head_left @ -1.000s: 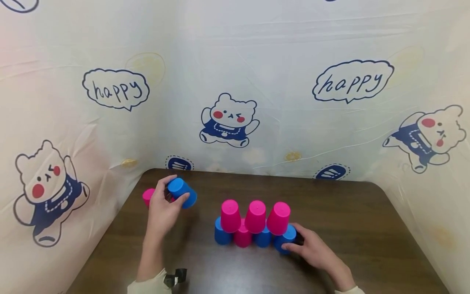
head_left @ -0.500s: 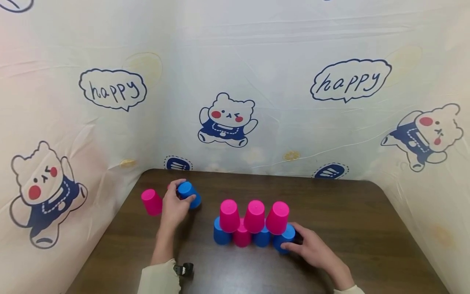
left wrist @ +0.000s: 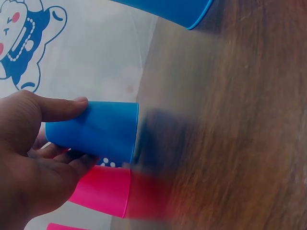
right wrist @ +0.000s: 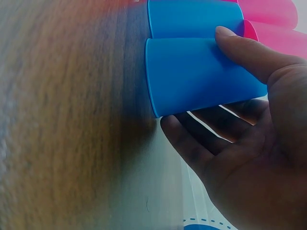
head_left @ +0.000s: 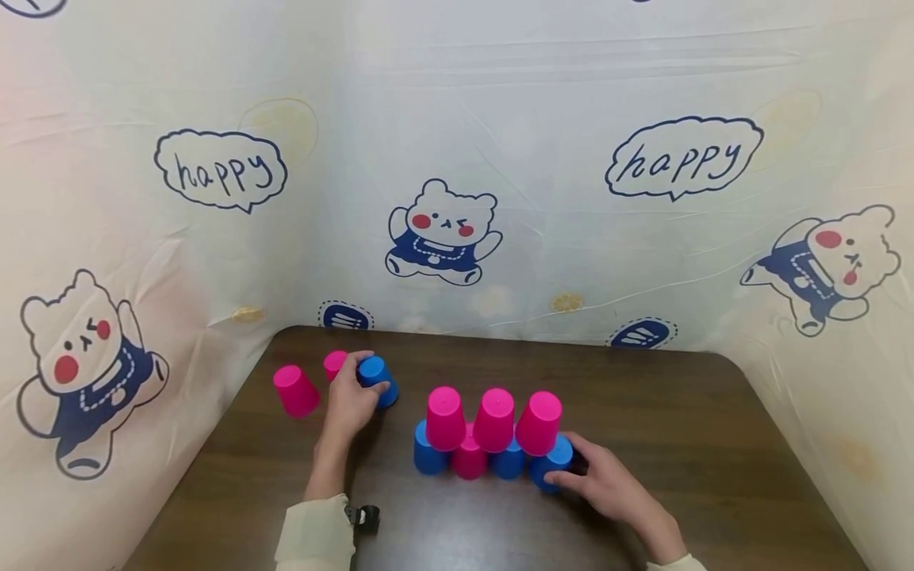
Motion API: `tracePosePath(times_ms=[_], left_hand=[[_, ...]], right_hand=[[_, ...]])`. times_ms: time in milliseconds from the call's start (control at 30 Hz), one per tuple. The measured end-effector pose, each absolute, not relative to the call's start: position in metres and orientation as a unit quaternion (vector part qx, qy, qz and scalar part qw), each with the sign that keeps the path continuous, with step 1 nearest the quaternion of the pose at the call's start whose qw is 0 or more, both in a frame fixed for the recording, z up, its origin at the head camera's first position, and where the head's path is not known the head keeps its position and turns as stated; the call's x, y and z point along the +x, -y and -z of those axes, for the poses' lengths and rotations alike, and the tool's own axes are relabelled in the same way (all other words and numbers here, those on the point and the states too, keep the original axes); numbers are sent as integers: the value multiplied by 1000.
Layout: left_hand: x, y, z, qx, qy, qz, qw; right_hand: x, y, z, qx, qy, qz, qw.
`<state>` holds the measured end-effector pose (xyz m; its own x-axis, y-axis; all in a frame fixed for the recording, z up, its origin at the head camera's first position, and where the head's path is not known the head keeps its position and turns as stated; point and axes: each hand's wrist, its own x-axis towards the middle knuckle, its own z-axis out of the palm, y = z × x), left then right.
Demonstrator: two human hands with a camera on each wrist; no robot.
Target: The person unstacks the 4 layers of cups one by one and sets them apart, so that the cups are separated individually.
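A: Item one, head view. What does the left hand [head_left: 351, 400] hold?

B: A blue cup [head_left: 377, 379], upside down, thumb on its near side and fingers curled round the far side. It sits at table level, left of the cup pyramid [head_left: 493, 432] and apart from it. Two loose pink cups behind the hand: one [head_left: 294, 390] further left of the pyramid, one [head_left: 334, 364] just beside the hand.

A: And the right hand [head_left: 607, 485]?

B: It steadies the pyramid's right end. Thumb and fingers curl round the corner blue cup [head_left: 553, 462] of the bottom row. Stock there: four cups below, blue and pink alternating, and three pink cups above on the brown table [head_left: 678, 412].

A: Item two, left wrist view.

B: Thumb [left wrist: 62, 108] on one wall of the blue cup [left wrist: 93, 130], fingers against the opposite wall. The rim appears to meet the table, though blur hides the contact. A pink cup [left wrist: 103, 190] lies just beside it.

A: Item three, right wrist view.

B: Thumb [right wrist: 242, 52] laid along the corner cup [right wrist: 201, 76], fingers cupped loosely round its other side. Rim flat on the table, its neighbour touching it.

A: Handling note?

B: My judgement: grip the loose cup lightly by the walls, keep it level, and carry it clear of the pink upper row. The bracing hand should press gently, since that corner cup bears the tier above.
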<state>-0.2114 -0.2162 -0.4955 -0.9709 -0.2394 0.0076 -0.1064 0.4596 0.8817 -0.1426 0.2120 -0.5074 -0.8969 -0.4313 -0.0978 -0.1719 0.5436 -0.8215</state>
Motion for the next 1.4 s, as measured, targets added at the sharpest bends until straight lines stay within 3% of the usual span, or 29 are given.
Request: tracePosePath(times_ms=[500, 1400], left_hand=[[-217, 211, 497, 105, 862, 496, 27], [-212, 208, 486, 75, 865, 494, 52]], right_hand=[[-143, -212, 511, -174, -870, 440, 142], [-143, -212, 507, -164, -871, 438, 150]])
